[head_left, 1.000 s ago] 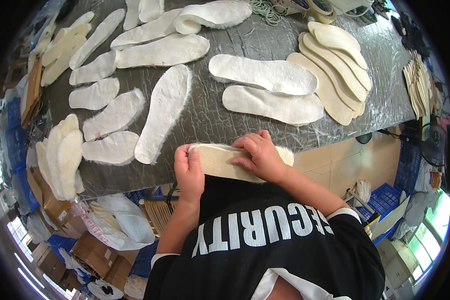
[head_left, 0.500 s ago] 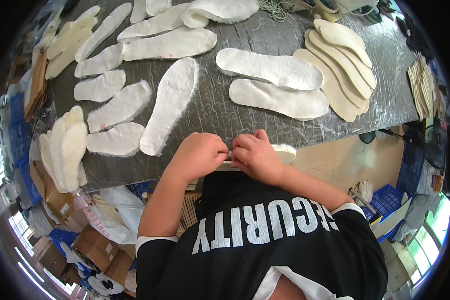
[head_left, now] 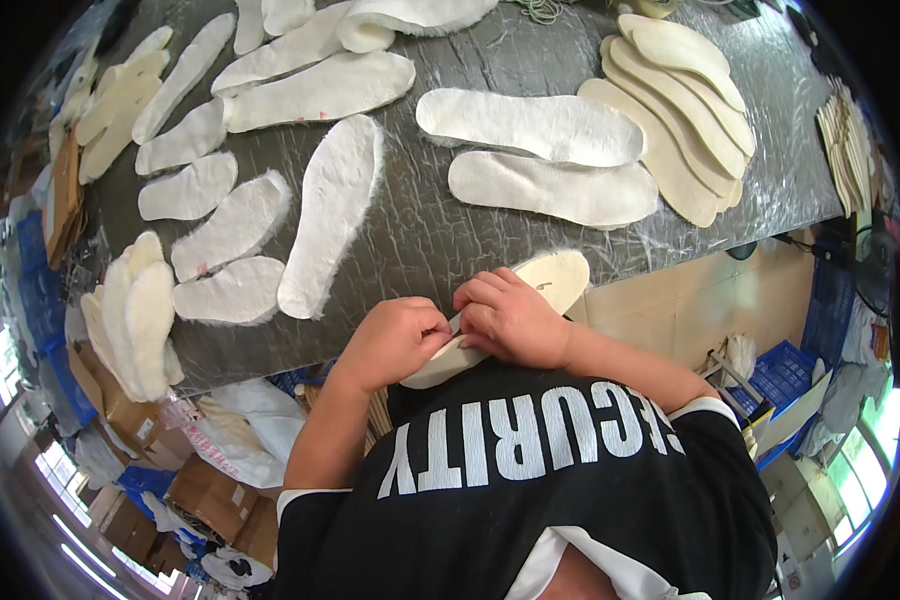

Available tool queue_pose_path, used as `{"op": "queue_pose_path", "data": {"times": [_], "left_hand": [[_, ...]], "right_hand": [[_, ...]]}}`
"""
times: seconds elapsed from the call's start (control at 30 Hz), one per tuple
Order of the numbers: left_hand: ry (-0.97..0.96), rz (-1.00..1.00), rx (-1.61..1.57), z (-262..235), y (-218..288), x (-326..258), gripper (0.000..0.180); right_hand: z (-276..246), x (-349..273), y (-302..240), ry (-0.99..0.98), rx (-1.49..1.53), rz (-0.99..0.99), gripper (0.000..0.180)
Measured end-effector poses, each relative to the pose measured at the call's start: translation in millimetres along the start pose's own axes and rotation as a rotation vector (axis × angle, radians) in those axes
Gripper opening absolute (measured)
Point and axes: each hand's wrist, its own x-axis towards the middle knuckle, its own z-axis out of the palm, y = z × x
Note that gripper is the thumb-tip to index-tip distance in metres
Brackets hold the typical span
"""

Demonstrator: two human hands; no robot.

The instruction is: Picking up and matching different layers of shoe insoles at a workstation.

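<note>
At the table's front edge I hold a cream insole [head_left: 558, 277] slantwise, one end beyond my right hand and the other low near my shirt. A fuzzy fringe shows along its far rim, and a small dark mark is on its face. My right hand [head_left: 511, 316] is closed on the middle of the insole, fingers curled over it. My left hand [head_left: 398, 342] pinches at the insole's edge, close beside the right fingertips. Whatever lies between the fingertips is too small to make out.
Two white fleecy insoles [head_left: 553, 188] lie just beyond my hands, beside a fanned stack of cream insoles [head_left: 685, 120]. Another white insole [head_left: 332, 215] and several more spread leftward. Fleecy insoles [head_left: 135, 318] pile at the left edge. Blue crates [head_left: 770, 375] stand at lower right.
The insole has tilted and turned, so more of its cream face shows at both ends. Both hands have come slightly lower, still close together. The whole view has shifted a little.
</note>
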Motion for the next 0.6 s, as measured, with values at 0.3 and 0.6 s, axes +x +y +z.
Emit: {"op": "queue_pose_path", "data": {"times": [0.3,0.6], "left_hand": [[0.023,-0.093,-0.231,-3.3,1.3,-3.0,0.007],[-0.025,-0.127,-0.259,-2.4,3.2,-3.5,0.008]], "right_hand": [[0.3,4.5,5.7,-0.015,0.031,0.016,0.022],[0.5,3.9,8.3,-0.050,0.028,0.002,0.021]]}}
